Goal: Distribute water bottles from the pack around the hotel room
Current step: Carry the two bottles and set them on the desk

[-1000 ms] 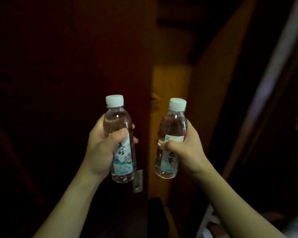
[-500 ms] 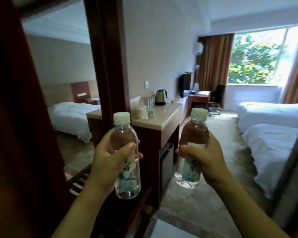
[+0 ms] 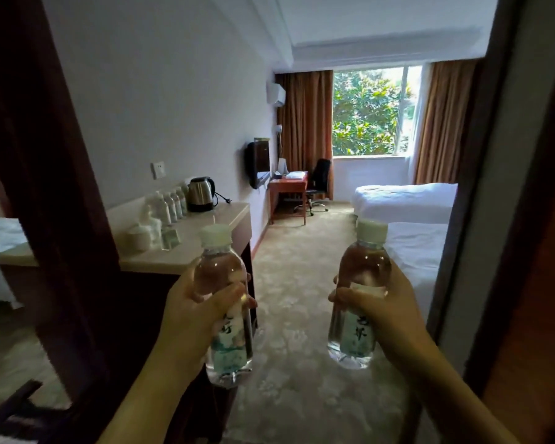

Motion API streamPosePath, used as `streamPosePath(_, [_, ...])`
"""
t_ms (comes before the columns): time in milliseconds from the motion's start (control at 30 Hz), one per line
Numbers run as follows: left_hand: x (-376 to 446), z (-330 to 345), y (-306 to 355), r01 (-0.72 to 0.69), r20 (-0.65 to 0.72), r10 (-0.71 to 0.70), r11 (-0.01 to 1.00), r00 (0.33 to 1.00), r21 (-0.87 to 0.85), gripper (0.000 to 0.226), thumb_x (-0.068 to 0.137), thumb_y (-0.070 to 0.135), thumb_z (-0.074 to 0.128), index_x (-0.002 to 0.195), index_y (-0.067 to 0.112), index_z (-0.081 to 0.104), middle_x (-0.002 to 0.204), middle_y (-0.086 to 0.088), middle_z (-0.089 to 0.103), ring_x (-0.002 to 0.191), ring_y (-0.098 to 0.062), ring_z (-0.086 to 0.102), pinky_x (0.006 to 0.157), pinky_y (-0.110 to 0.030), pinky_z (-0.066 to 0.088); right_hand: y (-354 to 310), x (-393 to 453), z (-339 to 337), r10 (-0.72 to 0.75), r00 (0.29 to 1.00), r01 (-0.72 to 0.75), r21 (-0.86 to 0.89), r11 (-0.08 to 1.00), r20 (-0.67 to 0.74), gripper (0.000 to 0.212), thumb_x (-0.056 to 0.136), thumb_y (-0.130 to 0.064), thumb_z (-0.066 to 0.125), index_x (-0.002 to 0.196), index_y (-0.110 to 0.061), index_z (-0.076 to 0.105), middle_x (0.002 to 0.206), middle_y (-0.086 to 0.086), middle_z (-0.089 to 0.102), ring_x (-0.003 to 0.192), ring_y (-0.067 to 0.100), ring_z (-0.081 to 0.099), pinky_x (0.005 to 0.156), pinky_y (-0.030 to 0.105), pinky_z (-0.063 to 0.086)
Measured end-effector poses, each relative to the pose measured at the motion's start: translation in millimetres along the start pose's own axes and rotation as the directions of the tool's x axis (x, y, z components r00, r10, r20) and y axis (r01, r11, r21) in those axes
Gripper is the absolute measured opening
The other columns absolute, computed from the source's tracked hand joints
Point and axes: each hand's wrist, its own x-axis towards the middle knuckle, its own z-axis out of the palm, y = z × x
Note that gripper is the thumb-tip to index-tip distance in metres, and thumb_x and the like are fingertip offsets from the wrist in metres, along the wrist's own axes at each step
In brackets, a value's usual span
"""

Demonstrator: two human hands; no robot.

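I carry two bottles into the room: left hand [image 3: 189, 318] wraps one bottle [image 3: 225, 302], right hand [image 3: 388, 312] the other [image 3: 359, 296], mid-body; full, light, probably slick plastic.

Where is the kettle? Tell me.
In the head view, the kettle stands left of centre at the counter's far end, beside a row of bottles.

I hold two small clear water bottles upright, each capped white with a pale blue-green label, one bottle [image 3: 226, 302] in my left hand [image 3: 189, 318] at 7 o'clock, the other bottle [image 3: 359, 296] in my right hand [image 3: 388, 315] at 5 o'clock, well apart.
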Motion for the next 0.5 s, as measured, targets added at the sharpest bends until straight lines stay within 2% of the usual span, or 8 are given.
streamPosePath(67, [34, 3, -24, 0.013, 0.009, -0.013, 1.0, 1.0, -0.006, 0.069, 0.045, 0.029, 0.076, 0.107, 0.002, 0.063, 0.086, -0.018, 0.071, 0.061, -0.028, 0.072, 0.052, -0.032, 0.056, 23, 30, 6, 0.004, 1.0, -0.004, -0.005, 1.0, -0.003, 0.052, 0.061, -0.02, 0.083, 0.106, -0.024, 0.06, 0.093, 0.005, 0.073, 0.082, 0.019, 0.073, 0.075, 0.038, 0.061])
streamPosePath(167, [94, 5, -62, 0.016, 0.031, -0.015, 1.0, 0.999, -0.021, 0.058, 0.044, 0.026, 0.078, 0.1, 0.013, 0.066, 0.084, -0.012, 0.074, 0.06, -0.028, 0.072, 0.052, -0.031, 0.056, 57, 84, 23, -0.001, 1.0, 0.001, -0.026, 1.0, -0.008, 0.049, 0.063, -0.021, 0.083, 0.106, -0.023, 0.059, 0.092, 0.004, 0.072, 0.083, 0.023, 0.073, 0.072, 0.035, 0.062])
streamPosePath(267, [164, 5, -99, 0.01, 0.048, -0.008, 0.999, 0.999, -0.031, 0.059, 0.044, 0.009, 0.083, 0.099, 0.012, 0.065, 0.087, -0.016, 0.072, 0.062, -0.026, 0.072, 0.051, -0.029, 0.056, 82, 152, 46, -0.032, 0.999, 0.031, -0.057, 0.998, -0.013, 0.05, 0.061, -0.024, 0.08, 0.107, -0.022, 0.06, 0.093, 0.003, 0.07, 0.083, 0.025, 0.073, 0.072, 0.036, 0.063])
streamPosePath(333, [215, 6, -118, -0.015, 0.059, 0.016, 1.0, 0.998, -0.024, 0.056, 0.048, 0.017, 0.083, 0.102, 0.015, 0.065, 0.09, -0.016, 0.071, 0.068, -0.027, 0.073, 0.053, -0.029, 0.056, 92, 199, 60, -0.067, 0.997, 0.065, -0.067, 0.996, -0.032, 0.046, 0.061, -0.023, 0.079, 0.103, -0.028, 0.061, 0.094, 0.007, 0.071, 0.084, 0.03, 0.073, 0.075, 0.042, 0.063])
streamPosePath(367, [240, 8, -126, -0.032, 0.073, 0.033, 0.999, 0.997, -0.015, 0.05, 0.052, 0.027, 0.08, 0.1, 0.02, 0.067, 0.091, -0.013, 0.072, 0.07, -0.028, 0.074, 0.055, -0.031, 0.056, 96, 222, 66, -0.076, 0.996, 0.073, -0.072, 0.995, -0.041, 0.043, 0.06, -0.021, 0.079, 0.099, -0.03, 0.062, 0.095, 0.01, 0.071, 0.085, 0.033, 0.072, 0.076, 0.046, 0.062])
streamPosePath(433, [290, 13, -139, -0.053, 0.118, 0.052, 0.999, 0.992, 0.006, 0.037, 0.057, 0.039, 0.075, 0.093, 0.031, 0.069, 0.093, -0.01, 0.074, 0.069, -0.029, 0.075, 0.058, -0.035, 0.057, 102, 265, 74, -0.081, 0.994, 0.077, -0.062, 0.995, -0.069, 0.042, 0.059, -0.018, 0.078, 0.098, -0.026, 0.062, 0.096, 0.016, 0.07, 0.087, 0.038, 0.071, 0.077, 0.05, 0.061])
streamPosePath(500, [334, 21, -151, -0.047, 0.148, 0.046, 0.999, 0.988, 0.008, 0.035, 0.057, 0.042, 0.074, 0.091, 0.035, 0.068, 0.094, -0.005, 0.075, 0.068, -0.028, 0.075, 0.058, -0.034, 0.057, 109, 304, 79, -0.101, 0.991, 0.093, -0.087, 0.992, -0.091, 0.046, 0.057, -0.022, 0.08, 0.099, -0.021, 0.061, 0.096, 0.018, 0.07, 0.086, 0.039, 0.07, 0.077, 0.051, 0.06])
